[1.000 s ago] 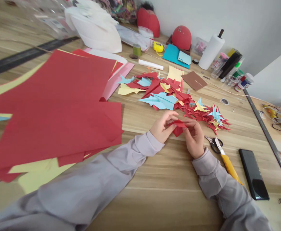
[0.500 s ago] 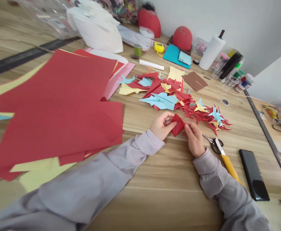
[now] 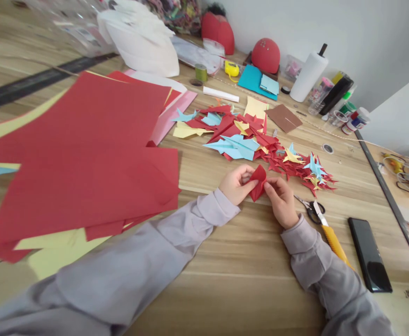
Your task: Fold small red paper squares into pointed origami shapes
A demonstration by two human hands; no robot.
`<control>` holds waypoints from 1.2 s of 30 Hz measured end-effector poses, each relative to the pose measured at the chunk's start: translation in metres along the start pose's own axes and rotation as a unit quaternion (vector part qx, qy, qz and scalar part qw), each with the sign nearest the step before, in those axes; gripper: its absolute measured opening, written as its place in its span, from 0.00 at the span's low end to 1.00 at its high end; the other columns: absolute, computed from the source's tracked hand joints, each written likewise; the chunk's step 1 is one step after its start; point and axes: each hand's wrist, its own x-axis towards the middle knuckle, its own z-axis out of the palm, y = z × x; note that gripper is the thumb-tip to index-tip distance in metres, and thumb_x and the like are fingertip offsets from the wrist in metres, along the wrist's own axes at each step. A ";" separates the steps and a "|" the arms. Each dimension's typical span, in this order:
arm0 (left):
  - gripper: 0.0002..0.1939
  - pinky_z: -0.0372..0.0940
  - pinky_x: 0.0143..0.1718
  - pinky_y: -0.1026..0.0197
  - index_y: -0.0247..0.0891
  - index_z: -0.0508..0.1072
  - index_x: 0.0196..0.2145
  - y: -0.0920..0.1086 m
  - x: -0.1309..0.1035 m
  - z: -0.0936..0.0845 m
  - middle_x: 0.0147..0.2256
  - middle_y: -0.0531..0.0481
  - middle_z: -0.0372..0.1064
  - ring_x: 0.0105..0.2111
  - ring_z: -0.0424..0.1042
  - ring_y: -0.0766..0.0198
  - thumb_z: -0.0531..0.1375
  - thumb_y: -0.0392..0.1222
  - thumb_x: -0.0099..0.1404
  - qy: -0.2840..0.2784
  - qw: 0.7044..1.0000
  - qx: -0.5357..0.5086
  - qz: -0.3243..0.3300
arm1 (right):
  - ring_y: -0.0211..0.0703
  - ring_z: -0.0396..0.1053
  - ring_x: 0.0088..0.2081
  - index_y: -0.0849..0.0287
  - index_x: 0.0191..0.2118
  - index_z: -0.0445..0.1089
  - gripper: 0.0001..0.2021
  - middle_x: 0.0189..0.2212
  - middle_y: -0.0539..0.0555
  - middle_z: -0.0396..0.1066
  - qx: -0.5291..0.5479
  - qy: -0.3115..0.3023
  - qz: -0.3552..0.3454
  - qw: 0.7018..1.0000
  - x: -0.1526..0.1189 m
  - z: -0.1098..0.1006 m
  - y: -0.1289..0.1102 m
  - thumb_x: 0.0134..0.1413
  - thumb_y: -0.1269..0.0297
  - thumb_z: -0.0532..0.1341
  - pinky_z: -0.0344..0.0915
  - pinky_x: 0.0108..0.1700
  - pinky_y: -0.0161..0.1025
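Note:
A small folded piece of red paper [image 3: 258, 184] is held between both hands above the wooden table. My left hand [image 3: 237, 184] pinches its left side, thumb on the front face. On its right edge, my right hand [image 3: 280, 199] closes thumb and forefinger, and that side of the paper bends up into a curve. Just beyond the hands lies a pile of folded paper shapes, with a light blue paper plane [image 3: 235, 147] at its near side and small red paper stars [image 3: 283, 164] running to the right.
Large red paper sheets [image 3: 85, 186] cover the left of the table. Right of my right hand lie scissors [image 3: 311, 210], a yellow-handled knife [image 3: 334, 240] and a black phone [image 3: 370, 254]. Farther back are a brown paper piece [image 3: 283, 117], a yellow tape measure [image 3: 231, 68] and a white roll [image 3: 309, 77].
My right thumb and fingers have shifted slightly left, pushing the right edge of the red paper inward, so the flatter diamond now bulges. My left hand has hardly moved.

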 end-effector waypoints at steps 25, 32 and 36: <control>0.12 0.64 0.34 0.62 0.34 0.67 0.29 0.005 -0.001 0.000 0.27 0.52 0.69 0.28 0.69 0.66 0.65 0.36 0.46 -0.008 1.000 0.009 -0.010 | 0.35 0.64 0.26 0.59 0.29 0.67 0.06 0.24 0.48 0.67 0.044 -0.006 0.035 0.998 0.001 -0.002 0.003 0.49 0.62 0.60 0.62 0.30 0.34; 0.11 0.61 0.27 0.65 0.33 0.68 0.28 0.003 -0.001 0.000 0.23 0.54 0.66 0.23 0.65 0.69 0.65 0.39 0.47 -0.010 0.999 0.039 -0.019 | 0.34 0.62 0.23 0.59 0.27 0.66 0.06 0.20 0.46 0.65 0.072 -0.023 0.055 0.996 0.001 -0.003 0.002 0.47 0.63 0.61 0.60 0.26 0.33; 0.11 0.61 0.28 0.64 0.33 0.69 0.28 0.003 0.000 0.000 0.24 0.52 0.67 0.24 0.65 0.69 0.65 0.40 0.47 -0.013 0.999 0.027 -0.025 | 0.35 0.63 0.25 0.59 0.29 0.67 0.05 0.23 0.47 0.67 0.080 -0.031 0.065 0.994 0.002 -0.003 0.002 0.47 0.63 0.61 0.61 0.28 0.33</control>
